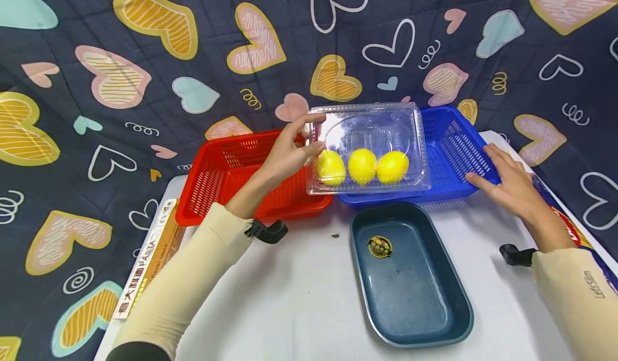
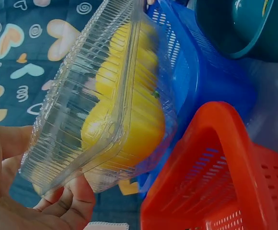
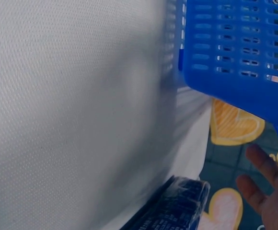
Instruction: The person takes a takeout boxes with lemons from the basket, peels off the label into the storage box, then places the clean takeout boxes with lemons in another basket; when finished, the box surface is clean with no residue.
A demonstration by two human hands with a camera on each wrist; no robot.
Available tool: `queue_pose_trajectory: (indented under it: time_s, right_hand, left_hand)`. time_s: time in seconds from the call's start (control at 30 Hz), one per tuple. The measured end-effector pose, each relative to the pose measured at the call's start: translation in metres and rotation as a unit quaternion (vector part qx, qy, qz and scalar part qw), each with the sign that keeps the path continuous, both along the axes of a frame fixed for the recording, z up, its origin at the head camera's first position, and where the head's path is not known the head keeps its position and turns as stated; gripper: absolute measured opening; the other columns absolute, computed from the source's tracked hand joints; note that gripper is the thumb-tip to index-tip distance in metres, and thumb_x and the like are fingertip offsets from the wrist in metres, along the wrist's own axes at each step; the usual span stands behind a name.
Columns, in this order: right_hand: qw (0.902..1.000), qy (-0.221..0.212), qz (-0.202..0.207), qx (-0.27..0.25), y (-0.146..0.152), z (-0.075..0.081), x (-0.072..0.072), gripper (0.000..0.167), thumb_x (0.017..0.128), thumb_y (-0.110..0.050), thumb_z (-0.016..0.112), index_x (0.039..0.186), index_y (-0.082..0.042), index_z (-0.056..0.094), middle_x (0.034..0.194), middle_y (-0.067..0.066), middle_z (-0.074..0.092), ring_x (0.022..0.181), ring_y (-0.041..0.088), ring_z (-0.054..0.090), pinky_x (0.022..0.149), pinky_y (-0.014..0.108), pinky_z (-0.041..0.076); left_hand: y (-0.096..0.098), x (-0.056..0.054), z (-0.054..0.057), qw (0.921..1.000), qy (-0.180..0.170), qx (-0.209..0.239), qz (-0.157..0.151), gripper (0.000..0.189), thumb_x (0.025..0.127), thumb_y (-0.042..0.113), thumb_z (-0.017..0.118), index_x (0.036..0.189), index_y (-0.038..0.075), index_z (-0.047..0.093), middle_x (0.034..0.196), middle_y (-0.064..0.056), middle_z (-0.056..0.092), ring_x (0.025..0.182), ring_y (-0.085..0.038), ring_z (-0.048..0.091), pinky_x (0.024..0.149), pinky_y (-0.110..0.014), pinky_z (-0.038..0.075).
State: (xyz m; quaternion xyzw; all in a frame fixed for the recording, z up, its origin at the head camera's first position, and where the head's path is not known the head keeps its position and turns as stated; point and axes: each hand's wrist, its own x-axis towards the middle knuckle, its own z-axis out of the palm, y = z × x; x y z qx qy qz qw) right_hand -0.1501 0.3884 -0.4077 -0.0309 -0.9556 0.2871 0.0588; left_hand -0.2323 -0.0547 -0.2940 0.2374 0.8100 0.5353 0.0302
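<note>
My left hand (image 1: pixel 287 152) grips the left end of a clear plastic clamshell box (image 1: pixel 369 186), thumb on one side and fingers on the other. Three yellow lemon-like fruits (image 1: pixel 362 165) show in a row through its wall. The tilted box is held up in front of the blue basket (image 1: pixel 454 152) and overlaps the red basket's right end in the head view. Beside the blue basket's right rim is my right hand (image 1: pixel 514 186), its fingers extended and spread. In the right wrist view its fingertips (image 3: pixel 263 160) show below the basket's corner.
The red basket (image 1: pixel 258 211) stands left of the blue one. In front lies a dark teal tray (image 1: pixel 410 280) with a round sticker. A pasta box (image 1: pixel 149 259) lies along the left table edge, a dark blue package (image 3: pixel 177 206) along the right. A heart-patterned cloth (image 1: pixel 193 23) hangs behind.
</note>
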Motion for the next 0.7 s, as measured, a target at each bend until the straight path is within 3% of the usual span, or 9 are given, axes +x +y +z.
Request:
queue_pose_trajectory:
  time_s: [0.13, 0.23, 0.33, 0.47, 0.6, 0.7]
  right_hand:
    - [1.0, -0.001, 0.001, 0.001, 0.0, 0.0, 0.001, 0.088, 0.1, -0.048, 0.052, 0.163, -0.004, 0.009, 0.171, 0.022, 0.002, 0.146, 0.064, 0.01, 0.107, 0.086, 0.001]
    - [1.0, -0.002, 0.001, 0.0, 0.0, 0.0, 0.001, 0.088, 0.1, -0.048, 0.052, 0.163, -0.004, 0.008, 0.171, 0.022, 0.001, 0.146, 0.065, 0.009, 0.106, 0.087, 0.0]
    - [1.0, -0.003, 0.001, 0.0, 0.0, 0.0, 0.001, 0.088, 0.101, -0.048, 0.051, 0.163, -0.004, 0.008, 0.171, 0.022, 0.001, 0.147, 0.065, 0.007, 0.106, 0.088, -0.001]
    - [1.0, -0.001, 0.001, -0.004, -0.001, -0.001, 0.001, 0.087, 0.101, -0.047, 0.052, 0.163, -0.004, 0.008, 0.171, 0.022, 0.0, 0.148, 0.064, 0.005, 0.106, 0.088, -0.003]
    - [1.0, 0.003, 0.002, -0.006, -0.001, -0.002, 0.001, 0.087, 0.101, -0.046, 0.052, 0.163, -0.005, 0.009, 0.171, 0.021, 0.0, 0.149, 0.063, 0.004, 0.106, 0.088, -0.004]
    - [0.9999, 0.004, 0.001, -0.01, -0.001, -0.002, 0.001, 0.087, 0.101, -0.047, 0.052, 0.163, -0.006, 0.008, 0.171, 0.02, 0.0, 0.15, 0.062, 0.004, 0.106, 0.087, -0.006]
  left_hand:
    - [0.016, -0.011, -0.005, 1.0, 0.009, 0.003, -0.002, 0.049, 0.096, 0.008, 0.066, 0.142, 0.023, 0.057, 0.106, -0.009, 0.046, 0.072, -0.02, 0.048, 0.061, -0.024, 0.049]
    - [0.028, -0.019, -0.009, 0.9997, 0.022, -0.008, -0.003, 0.049, 0.096, 0.01, 0.066, 0.143, 0.022, 0.057, 0.123, -0.005, 0.055, 0.089, -0.018, 0.049, 0.067, -0.026, 0.05]
    - [0.041, -0.027, -0.013, 0.9992, 0.032, -0.024, 0.0, 0.049, 0.096, 0.011, 0.065, 0.143, 0.021, 0.057, 0.138, -0.003, 0.056, 0.104, -0.02, 0.046, 0.077, -0.031, 0.052]
    - [0.056, -0.036, -0.019, 0.9989, 0.027, -0.037, 0.007, 0.052, 0.094, 0.012, 0.065, 0.144, 0.022, 0.056, 0.138, -0.011, 0.053, 0.113, -0.026, 0.048, 0.089, -0.039, 0.053]
    - [0.07, -0.044, -0.023, 0.9986, 0.021, -0.046, 0.013, 0.052, 0.094, 0.013, 0.065, 0.144, 0.023, 0.057, 0.138, -0.014, 0.052, 0.116, -0.029, 0.05, 0.091, -0.042, 0.052]
    - [0.079, -0.049, -0.025, 0.9977, 0.017, -0.061, 0.023, 0.051, 0.095, 0.016, 0.065, 0.144, 0.026, 0.057, 0.137, -0.01, 0.053, 0.114, -0.025, 0.051, 0.089, -0.039, 0.052]
